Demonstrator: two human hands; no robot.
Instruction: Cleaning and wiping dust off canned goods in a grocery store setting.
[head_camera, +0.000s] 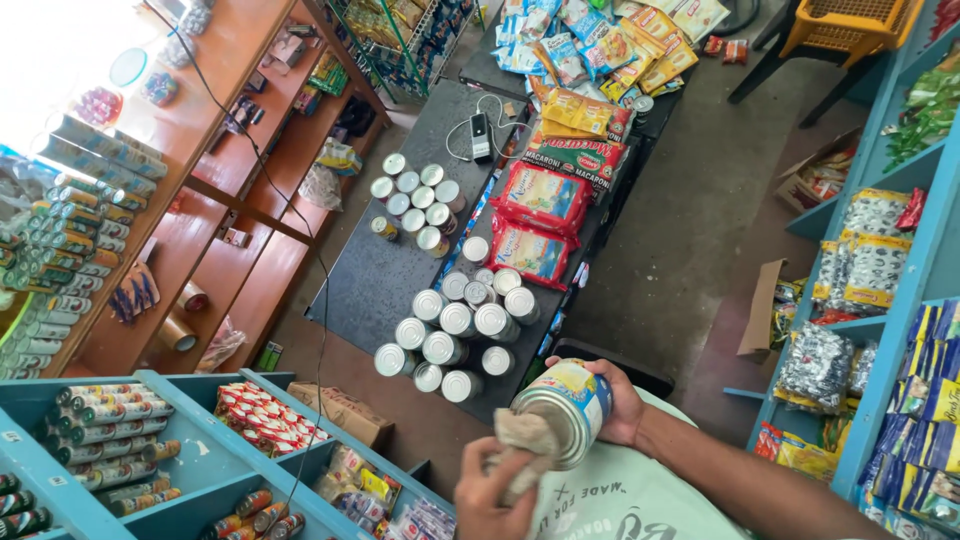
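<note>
My right hand (622, 402) grips a tin can (566, 408) with a blue and yellow label, held sideways over my lap. My left hand (488, 496) presses a crumpled beige cloth (523, 440) against the can's metal end. Below the hands, on a dark table (375, 280), stand several more silver-topped cans (452, 325) in two clusters.
Red pasta packets (540, 195) and yellow snack bags (590, 112) lie on the table's far part, with a small phone and white cable (481, 135). Blue shelves (190, 455) at lower left hold stacked tins. Blue shelves (925, 260) on the right hold bagged goods. A yellow basket (845, 25) sits on a stool.
</note>
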